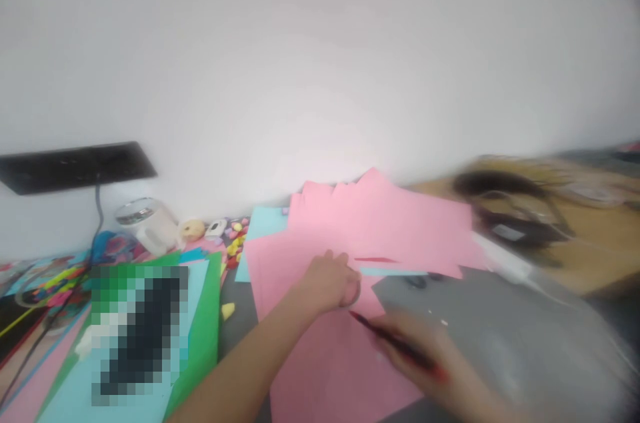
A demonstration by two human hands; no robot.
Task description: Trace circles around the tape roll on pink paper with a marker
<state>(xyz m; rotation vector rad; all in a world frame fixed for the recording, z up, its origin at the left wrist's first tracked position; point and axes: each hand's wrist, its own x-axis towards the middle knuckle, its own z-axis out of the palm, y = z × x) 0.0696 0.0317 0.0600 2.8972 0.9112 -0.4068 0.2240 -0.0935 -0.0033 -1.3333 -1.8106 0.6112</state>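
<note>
A large pink sheet (pixel 330 369) lies on the grey table, and my left hand (pixel 330 281) presses on its upper part with curled fingers. Under those fingertips is a small rounded pink piece (pixel 352 289) with a dark edge; what it is cannot be made out. To the right, blurred by motion, my right hand (pixel 415 349) grips a dark pen (pixel 395 341) with red on it. The pen's tip is over the pink sheet, just below my left fingers. More pink sheets (pixel 380 216) are spread behind, with light blue paper (pixel 265 223) beneath.
Green paper (pixel 205 329) and light blue sheets lie at the left, partly pixelated. A white mug (pixel 150 229) and small coloured pieces (pixel 235 249) stand near the wall. A black cable (pixel 99 209) hangs at the left. Dark headphones (pixel 515 209) rest on wood at the right.
</note>
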